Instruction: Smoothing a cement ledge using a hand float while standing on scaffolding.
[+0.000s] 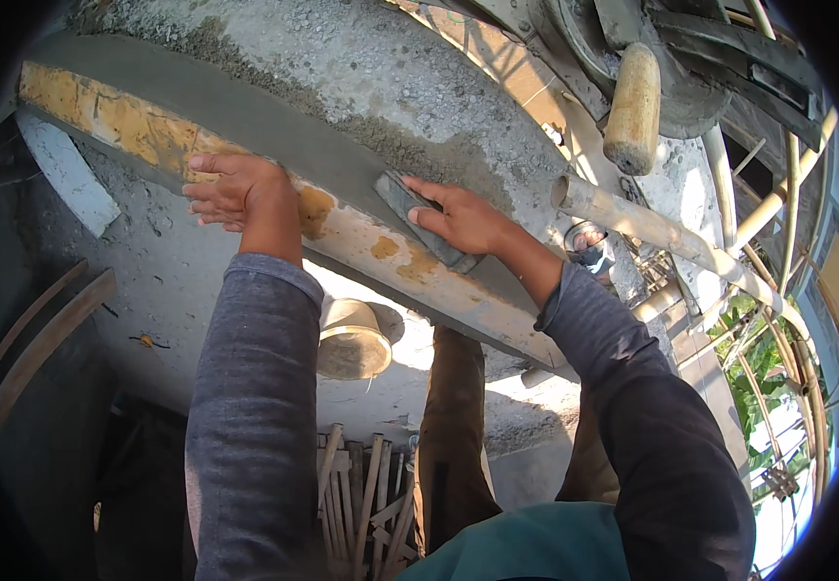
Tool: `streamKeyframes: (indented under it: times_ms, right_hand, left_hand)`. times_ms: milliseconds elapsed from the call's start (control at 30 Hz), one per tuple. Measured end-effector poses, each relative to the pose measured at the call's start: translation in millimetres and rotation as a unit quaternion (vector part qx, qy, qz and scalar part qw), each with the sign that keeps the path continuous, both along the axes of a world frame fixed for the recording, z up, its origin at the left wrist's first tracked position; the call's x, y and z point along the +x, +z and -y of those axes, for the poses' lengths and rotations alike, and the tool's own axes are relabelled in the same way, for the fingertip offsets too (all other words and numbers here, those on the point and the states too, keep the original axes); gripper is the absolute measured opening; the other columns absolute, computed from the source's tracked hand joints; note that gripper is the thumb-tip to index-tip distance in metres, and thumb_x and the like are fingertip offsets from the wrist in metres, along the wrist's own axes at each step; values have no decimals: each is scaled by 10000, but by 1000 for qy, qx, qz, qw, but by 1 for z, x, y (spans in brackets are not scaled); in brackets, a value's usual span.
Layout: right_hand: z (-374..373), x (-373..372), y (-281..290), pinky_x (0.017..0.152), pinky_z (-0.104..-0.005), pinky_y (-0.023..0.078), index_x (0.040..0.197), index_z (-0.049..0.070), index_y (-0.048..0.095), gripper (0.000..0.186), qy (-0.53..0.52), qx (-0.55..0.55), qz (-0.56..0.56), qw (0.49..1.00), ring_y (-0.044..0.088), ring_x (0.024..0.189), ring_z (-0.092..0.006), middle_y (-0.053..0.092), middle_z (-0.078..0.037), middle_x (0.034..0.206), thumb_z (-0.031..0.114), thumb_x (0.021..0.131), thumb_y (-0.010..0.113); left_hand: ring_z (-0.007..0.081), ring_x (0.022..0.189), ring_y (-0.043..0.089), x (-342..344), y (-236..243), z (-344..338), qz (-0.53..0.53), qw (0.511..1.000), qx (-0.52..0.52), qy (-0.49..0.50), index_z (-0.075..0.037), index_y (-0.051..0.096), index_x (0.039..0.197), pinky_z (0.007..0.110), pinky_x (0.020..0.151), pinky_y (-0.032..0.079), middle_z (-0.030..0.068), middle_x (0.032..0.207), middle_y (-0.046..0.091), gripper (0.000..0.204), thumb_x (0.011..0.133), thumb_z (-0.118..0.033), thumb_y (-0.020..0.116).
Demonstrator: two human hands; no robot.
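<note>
My right hand [468,225] is closed around a grey, cement-smeared float [426,221], a flat rectangular tool lying on a strip of wet grey mortar [245,107]. This strip runs along a long, slightly curved board [371,242], yellowish and stained, with a straight-looking front face. Farther left, my left hand [250,191] rests against the board's upper edge. Its fingers are stretched out and slightly apart, pointing left, with nothing held. Both forearms in grey sleeves reach in from below. The float's underside is hidden.
A round, wooden-handled tool [632,111] lies over a cement-covered basin [676,97] at the upper right. Bamboo poles [652,228] cross the right side. Below the board stands a pale bucket [353,341]; wooden sticks [371,494] lie lower down. Rough concrete [361,63] stretches behind the mortar.
</note>
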State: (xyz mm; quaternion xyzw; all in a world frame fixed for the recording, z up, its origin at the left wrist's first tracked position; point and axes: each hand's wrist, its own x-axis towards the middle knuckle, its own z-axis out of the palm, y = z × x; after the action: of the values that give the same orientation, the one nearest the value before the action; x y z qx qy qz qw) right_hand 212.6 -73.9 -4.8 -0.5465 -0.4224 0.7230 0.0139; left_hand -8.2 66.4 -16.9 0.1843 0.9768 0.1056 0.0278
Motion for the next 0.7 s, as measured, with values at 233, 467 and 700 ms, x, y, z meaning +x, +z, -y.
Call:
streamKeyframes:
  times_ms: [233,467,700]
  right_hand:
    - [-7,-2,-17,987,-393,409,1444,187,394,605,4,6,-21,1000,535,1152,-376,555,-236,1248,409,904,552]
    - [-12,-17,11,990,-363,404,1452,181,387,571,-41,115,-54,991,527,1161,-334,530,-189,1271,354,933,548]
    - [-43,-46,-42,974,-376,420,1452,141,372,559,12,92,77,993,583,1071,-371,599,-231,1190,348,949,503]
  left_hand:
    - [366,1436,172,-1,-1,-3,0,1000,15,6,-43,282,1464,480,1157,163,230,1522,236,805,945,-640,136]
    - [360,1435,179,-7,-3,-1,-3,1000,16,3,-45,291,1462,479,1157,160,232,1523,233,816,939,-651,134]
    - [374,1430,187,3,4,-2,2,1000,17,3,-43,298,1456,491,1151,176,237,1517,243,815,939,-652,136]
